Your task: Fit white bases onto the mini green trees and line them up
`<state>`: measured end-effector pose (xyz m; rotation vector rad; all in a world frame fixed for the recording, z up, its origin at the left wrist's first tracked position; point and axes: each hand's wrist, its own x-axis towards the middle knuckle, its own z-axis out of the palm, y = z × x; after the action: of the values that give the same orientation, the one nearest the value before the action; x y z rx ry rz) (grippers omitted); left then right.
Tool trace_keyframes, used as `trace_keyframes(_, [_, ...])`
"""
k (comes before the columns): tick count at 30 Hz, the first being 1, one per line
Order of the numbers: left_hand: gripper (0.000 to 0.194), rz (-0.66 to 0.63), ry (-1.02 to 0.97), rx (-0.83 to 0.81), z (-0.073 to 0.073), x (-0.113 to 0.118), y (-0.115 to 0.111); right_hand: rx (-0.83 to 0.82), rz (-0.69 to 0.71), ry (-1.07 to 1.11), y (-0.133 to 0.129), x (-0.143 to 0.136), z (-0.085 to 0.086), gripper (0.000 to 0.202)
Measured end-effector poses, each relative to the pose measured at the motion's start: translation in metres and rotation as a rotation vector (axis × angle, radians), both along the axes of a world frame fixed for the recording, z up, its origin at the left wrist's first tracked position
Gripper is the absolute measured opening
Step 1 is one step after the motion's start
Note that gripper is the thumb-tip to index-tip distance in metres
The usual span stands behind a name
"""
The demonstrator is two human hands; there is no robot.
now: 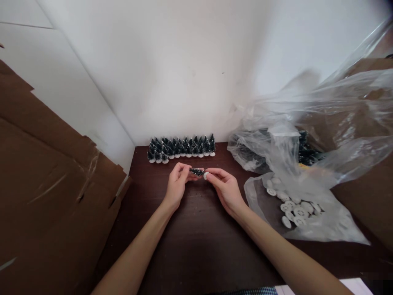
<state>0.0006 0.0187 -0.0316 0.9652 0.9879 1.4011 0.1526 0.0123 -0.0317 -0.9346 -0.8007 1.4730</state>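
Miniature dark-green bristle tree with white flecks is held roughly sideways above the dark reddish-brown wooden table, between the two hands and in front of the row of finished trees. It is gripped by the left hand, whose fingers are closed on it. A small round white disc is pinched between the thumb and fingertips of the right hand, at the tree's right end; whether the disc is seated cannot be told. Similar dark trees on white round bases are stood upright in close rows near the white wall. At right, loose white plastic discs are contained in a clear plastic bag. A brown cardboard box is positioned at left.
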Motion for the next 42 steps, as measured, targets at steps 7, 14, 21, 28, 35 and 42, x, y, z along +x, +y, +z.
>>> trace_keyframes(7, [0.04, 0.034, 0.068, 0.013, -0.005, 0.0, 0.001, 0.026, -0.027, -0.073, 0.0, 0.002, -0.003, 0.024])
trace_keyframes(14, [0.039, 0.01, 0.071, 0.023, -0.004, 0.002, -0.002, 0.123, -0.078, -0.197, 0.0, 0.004, -0.006, 0.018])
trace_keyframes(21, [0.038, -0.014, 0.045, 0.031, 0.0, 0.002, -0.003, 0.133, -0.052, -0.212, 0.001, 0.005, -0.004, 0.016])
trace_keyframes(28, [0.039, -0.01, 0.059, 0.017, -0.001, 0.002, -0.002, 0.03, 0.017, -0.152, 0.002, 0.007, -0.002, 0.022])
trace_keyframes(35, [0.036, -0.001, 0.113, 0.055, -0.001, 0.0, 0.0, 0.065, 0.094, -0.2, 0.004, 0.01, -0.001, 0.039])
trace_keyframes(42, [0.026, -0.044, 0.293, 0.138, 0.006, -0.004, -0.002, 0.227, 0.152, -0.373, -0.001, 0.006, -0.006, 0.069])
